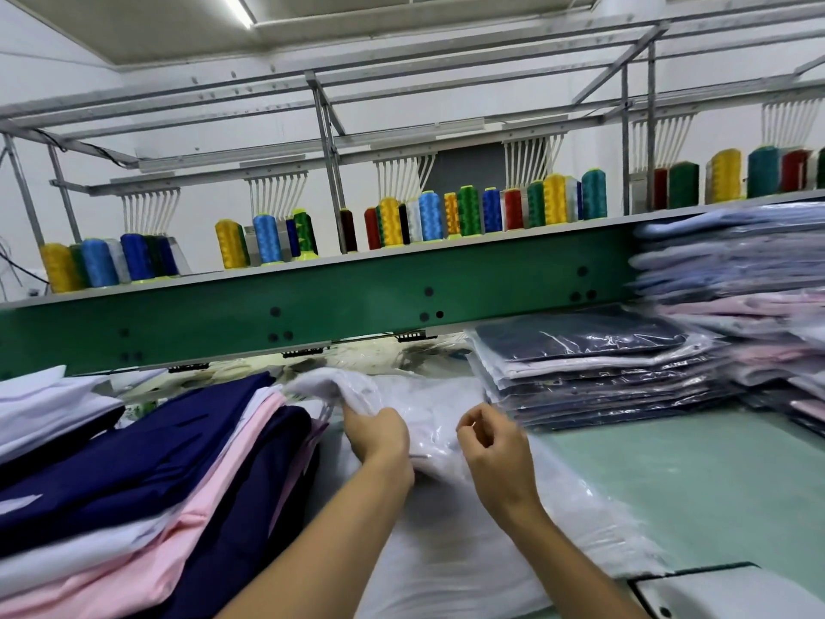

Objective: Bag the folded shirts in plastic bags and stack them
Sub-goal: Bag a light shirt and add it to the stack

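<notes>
A folded white shirt lies in the middle of the table, partly inside a clear plastic bag. My left hand grips the shirt's left edge, its fingers curled into the cloth. My right hand hovers just right of it over the bag, fingers curled with thumb and forefinger close together; whether they pinch the thin film is unclear. Unbagged folded shirts in navy, pink and white are piled at the left. A stack of bagged shirts stands at the right.
A taller, blurred pile of bagged shirts rises at the far right. A green machine beam spans the back, with thread cones on the shelf above. The pale green table shows at the right.
</notes>
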`<action>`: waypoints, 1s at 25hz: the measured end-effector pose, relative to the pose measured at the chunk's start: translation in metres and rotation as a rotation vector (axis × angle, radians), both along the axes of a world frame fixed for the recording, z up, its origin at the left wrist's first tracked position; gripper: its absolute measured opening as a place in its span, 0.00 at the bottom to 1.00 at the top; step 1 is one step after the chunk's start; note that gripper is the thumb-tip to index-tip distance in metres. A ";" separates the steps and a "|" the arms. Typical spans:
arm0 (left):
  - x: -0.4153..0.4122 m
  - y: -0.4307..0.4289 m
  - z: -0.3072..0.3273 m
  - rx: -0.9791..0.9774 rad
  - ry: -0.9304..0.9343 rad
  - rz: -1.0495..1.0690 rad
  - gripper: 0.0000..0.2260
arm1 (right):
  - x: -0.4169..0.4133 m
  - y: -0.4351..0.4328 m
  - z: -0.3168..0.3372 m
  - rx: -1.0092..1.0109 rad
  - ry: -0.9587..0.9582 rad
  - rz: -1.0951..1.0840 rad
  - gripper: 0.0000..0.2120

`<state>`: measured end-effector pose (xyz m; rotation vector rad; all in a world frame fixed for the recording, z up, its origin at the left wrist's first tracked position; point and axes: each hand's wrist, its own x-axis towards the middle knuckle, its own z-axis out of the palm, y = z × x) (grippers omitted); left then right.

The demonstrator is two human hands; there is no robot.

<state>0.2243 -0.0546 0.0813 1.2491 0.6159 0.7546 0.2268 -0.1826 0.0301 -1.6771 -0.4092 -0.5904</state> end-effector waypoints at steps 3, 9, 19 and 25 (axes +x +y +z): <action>-0.001 0.017 0.031 0.092 -0.008 0.036 0.27 | 0.008 0.002 0.009 0.011 -0.016 -0.139 0.04; 0.000 0.061 0.091 0.247 -0.034 -0.006 0.18 | 0.063 0.005 0.041 -0.252 0.269 -0.164 0.06; 0.013 0.069 0.162 0.379 -0.263 -0.278 0.18 | 0.128 0.019 0.075 -0.165 0.768 0.653 0.24; 0.035 0.080 0.210 0.411 -0.360 -0.285 0.13 | 0.163 0.012 0.133 0.035 0.471 0.365 0.09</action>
